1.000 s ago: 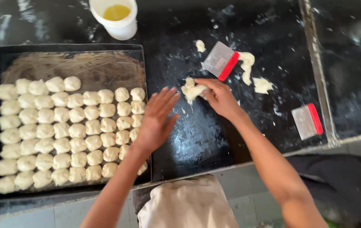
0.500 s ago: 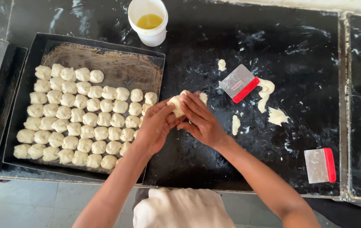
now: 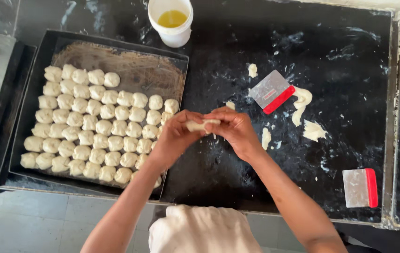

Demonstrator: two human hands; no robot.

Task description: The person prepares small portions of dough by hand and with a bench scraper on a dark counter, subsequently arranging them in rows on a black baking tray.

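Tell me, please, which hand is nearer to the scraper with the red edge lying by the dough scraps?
Right. The right hand is just lower left of the scraper; the left hand sits farther away, beside the tray.

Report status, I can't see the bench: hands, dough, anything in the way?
Left hand and right hand both pinching one dough piece above the counter. Tray partly filled. Nothing in the way.

Soft, matt dough piece (image 3: 203, 125); glossy black stone-like tabletop (image 3: 340, 70), flour-smeared; dark metal tray (image 3: 129, 70) with a rough, browned floor; smooth white plastic cup (image 3: 172, 33).
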